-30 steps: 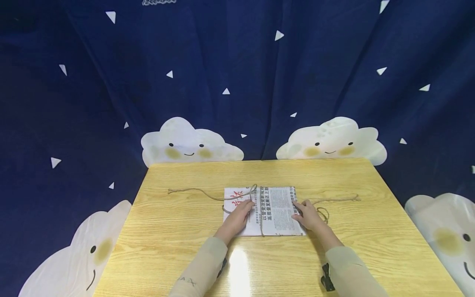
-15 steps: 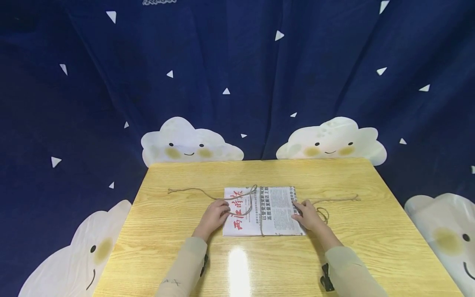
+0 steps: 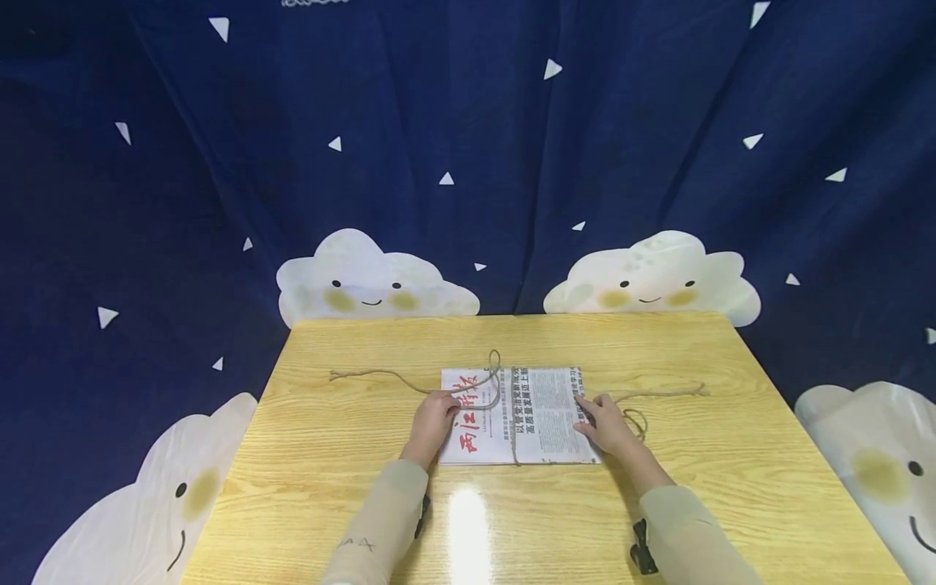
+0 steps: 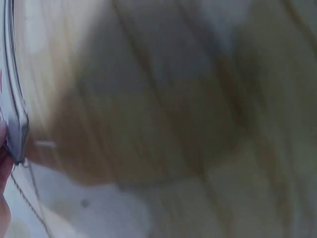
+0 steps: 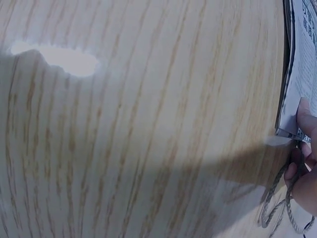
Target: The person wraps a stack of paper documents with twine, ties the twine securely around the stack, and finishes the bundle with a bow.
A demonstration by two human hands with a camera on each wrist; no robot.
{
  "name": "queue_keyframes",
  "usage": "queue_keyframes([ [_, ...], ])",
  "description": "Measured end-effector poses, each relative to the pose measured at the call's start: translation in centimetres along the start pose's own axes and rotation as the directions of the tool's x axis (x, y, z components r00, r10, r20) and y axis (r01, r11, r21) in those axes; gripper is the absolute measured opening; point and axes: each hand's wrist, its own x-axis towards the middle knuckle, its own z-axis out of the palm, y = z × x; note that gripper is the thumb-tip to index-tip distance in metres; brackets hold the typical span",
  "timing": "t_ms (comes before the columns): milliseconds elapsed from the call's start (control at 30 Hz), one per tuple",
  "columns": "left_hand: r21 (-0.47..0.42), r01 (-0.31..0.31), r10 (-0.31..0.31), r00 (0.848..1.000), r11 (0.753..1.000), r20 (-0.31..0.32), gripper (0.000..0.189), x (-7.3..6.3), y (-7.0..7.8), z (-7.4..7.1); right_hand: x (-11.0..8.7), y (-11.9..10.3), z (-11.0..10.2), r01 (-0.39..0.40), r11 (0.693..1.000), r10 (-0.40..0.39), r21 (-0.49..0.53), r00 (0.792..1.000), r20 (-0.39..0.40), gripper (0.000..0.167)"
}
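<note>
Shifted slightly inward since the earlier frame, the left hand (image 3: pixel 433 418) pinched twine (image 3: pixel 499 395) beside newspapers (image 3: pixel 556 418) flat on the table (image 3: pixel 351 455) — the right hand (image 3: pixel 611 424) gripped their right edge. Tying seemed underway — next probably calling for drawing the twine snug.

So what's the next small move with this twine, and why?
Probably draw the twine snug with the left hand: the twine runs to that hand, and a loose loop juts past the far edge of the newspapers, whose right edge the right hand grips.
</note>
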Motion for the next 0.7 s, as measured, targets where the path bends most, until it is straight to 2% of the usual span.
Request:
queue_keyframes([
  [200,-0.032,0.042,-0.042,0.999,0.999,-0.005,0.006,-0.4,0.3,0.4,-0.2,-0.1,-0.1,0.018,1.0,-0.018,-0.002,1.0,-0.02,0.058],
  [333,-0.061,0.026,-0.023,0.999,0.998,0.046,0.012,-1.0,0.2,0.1,-0.3,-0.1,-0.1,0.022,0.999,-0.023,-0.038,0.999,-0.034,0.057],
  [433,-0.073,0.003,0.005,0.994,0.997,0.11,0.018,-1.5,0.0,-0.2,-0.2,-0.3,-0.3,0.004,0.998,-0.005,-0.064,1.0,-0.015,0.057],
  [600,-0.053,-0.027,0.037,0.98,0.998,0.196,0.026,-2.2,-0.3,-0.8,0.2,-1.3,-1.1,-0.078,0.991,0.083,-0.109,0.995,0.047,0.056],
  [700,-0.058,-0.047,0.058,0.975,0.997,0.216,0.029,-2.4,-0.4,-0.9,1.0,-2.7,-1.3,-0.103,0.989,0.103,-0.104,0.995,-0.007,0.043],
])
